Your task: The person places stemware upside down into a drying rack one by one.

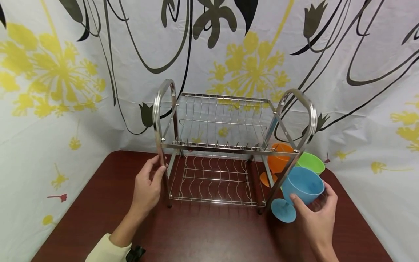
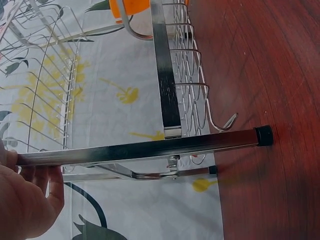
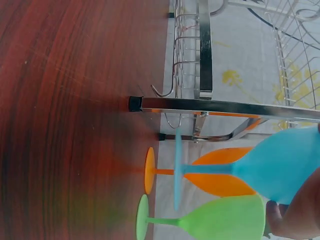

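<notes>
A two-tier metal dish rack [image 1: 229, 148] stands on the table, both tiers bare. My left hand [image 1: 147, 189] holds the rack's front left post [image 2: 100, 155] between thumb and fingers, below the upper tier. At the rack's right side my right hand [image 1: 319, 218] grips a blue plastic goblet [image 1: 302, 185] by its bowl, thumb in front and fingers behind. The goblet is upright with a slight tilt. In the right wrist view its foot [image 3: 178, 170] is set higher than the feet of an orange goblet [image 3: 220, 180] and a green goblet [image 3: 225, 217].
Behind the blue goblet, the orange and green goblets stand upright on the table, close to the rack's right legs. A patterned cloth [image 1: 137, 54] hangs behind and at both sides of the dark red table [image 1: 203, 233]. A small black object [image 1: 135, 253] shows beside the left sleeve.
</notes>
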Available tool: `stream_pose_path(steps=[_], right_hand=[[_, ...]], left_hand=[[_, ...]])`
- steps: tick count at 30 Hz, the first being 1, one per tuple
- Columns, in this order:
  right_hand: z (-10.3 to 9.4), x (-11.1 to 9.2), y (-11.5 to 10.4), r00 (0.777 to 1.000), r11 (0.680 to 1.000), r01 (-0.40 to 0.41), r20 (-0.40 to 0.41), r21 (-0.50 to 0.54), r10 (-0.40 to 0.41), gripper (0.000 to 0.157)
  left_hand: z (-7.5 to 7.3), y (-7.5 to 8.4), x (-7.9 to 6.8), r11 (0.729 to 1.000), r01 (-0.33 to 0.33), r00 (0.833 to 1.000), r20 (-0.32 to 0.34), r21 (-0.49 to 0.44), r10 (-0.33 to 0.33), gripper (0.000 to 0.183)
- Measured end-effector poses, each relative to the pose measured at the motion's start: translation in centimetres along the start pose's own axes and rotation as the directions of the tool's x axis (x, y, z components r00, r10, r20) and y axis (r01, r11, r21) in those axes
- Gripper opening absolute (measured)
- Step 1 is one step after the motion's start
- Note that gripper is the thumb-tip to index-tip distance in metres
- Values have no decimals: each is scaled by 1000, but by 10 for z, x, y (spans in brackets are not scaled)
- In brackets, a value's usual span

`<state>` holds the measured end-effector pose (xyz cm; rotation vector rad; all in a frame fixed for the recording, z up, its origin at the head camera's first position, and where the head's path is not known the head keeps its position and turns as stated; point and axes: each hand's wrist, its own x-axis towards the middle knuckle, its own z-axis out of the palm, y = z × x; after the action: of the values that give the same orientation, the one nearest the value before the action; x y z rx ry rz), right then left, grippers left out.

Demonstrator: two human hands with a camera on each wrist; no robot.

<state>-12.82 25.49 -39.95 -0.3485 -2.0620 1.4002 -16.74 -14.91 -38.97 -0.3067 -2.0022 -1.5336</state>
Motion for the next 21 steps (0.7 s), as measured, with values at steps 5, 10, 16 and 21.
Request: stream_pose_path(steps=[5,10,16,21], right_hand=[[-1,-4,-4,997,994,74,-15,80,-73,83],[-4,-7,-6,995,969,104,-14,226,-103,82],[-7,-12,-12,992,955,124,-5,270,-127,83],[-9,-16,-19,981,958,182,19,220,-191,85]], left_hand=[[1,-1,-1,1000,-24,1000,-9,7,25,24],[2,-2,-1,999,-37,999,-14,9,37,24],[2,-1,-1,998,-57,998,-25,17,57,23],[4,-2,-1,997,-77,996,-34,13,78,23]])
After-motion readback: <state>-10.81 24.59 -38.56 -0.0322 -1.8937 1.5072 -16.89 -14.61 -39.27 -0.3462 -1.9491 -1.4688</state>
